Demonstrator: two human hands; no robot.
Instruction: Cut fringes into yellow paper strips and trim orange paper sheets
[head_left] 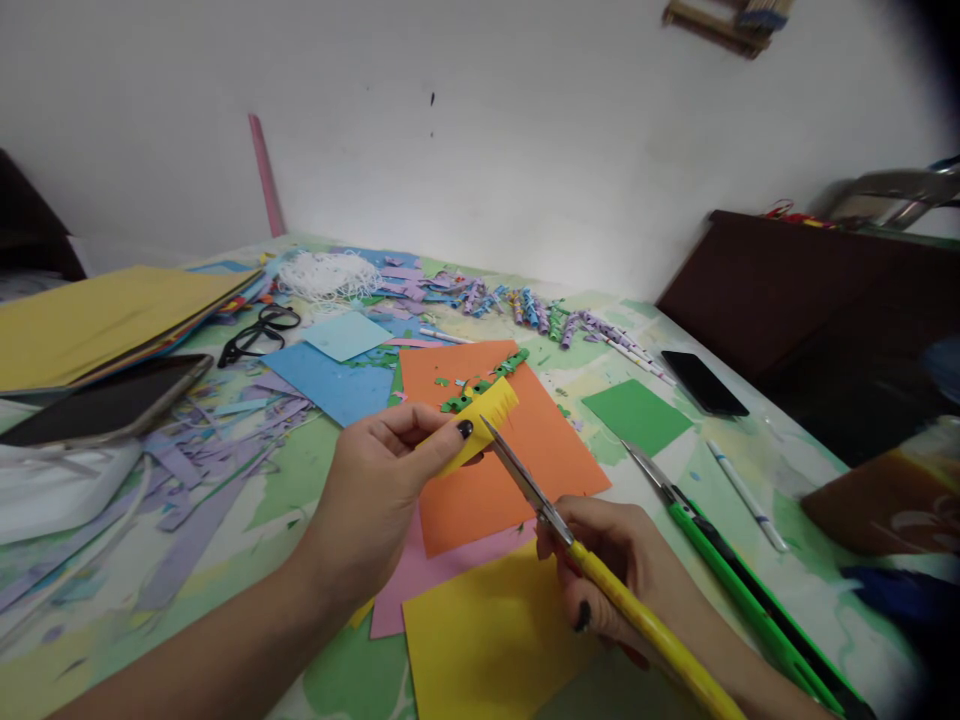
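Note:
Pinched between the thumb and fingers of my left hand [379, 485] is a yellow paper strip [496, 402], its far end cut with short slits. My right hand [619, 550] grips a pair of scissors [531, 484] with a yellow handle. The blades look nearly closed, and their tips are at the strip's near edge. Under the strip lies an orange sheet [480, 515], with a curled, fringed green paper piece [506, 362] and green scraps on it. Below are a pink sheet [405, 590] and a yellow sheet [480, 640].
A green cutter knife [720, 560], a white paper stick [742, 495], a green square [637, 415] and a black phone [703, 383] lie to the right. Left are purple scraps [187, 500], another phone [112, 400], glasses [259, 335] and stacked paper [112, 315]. White string [330, 275] sits behind.

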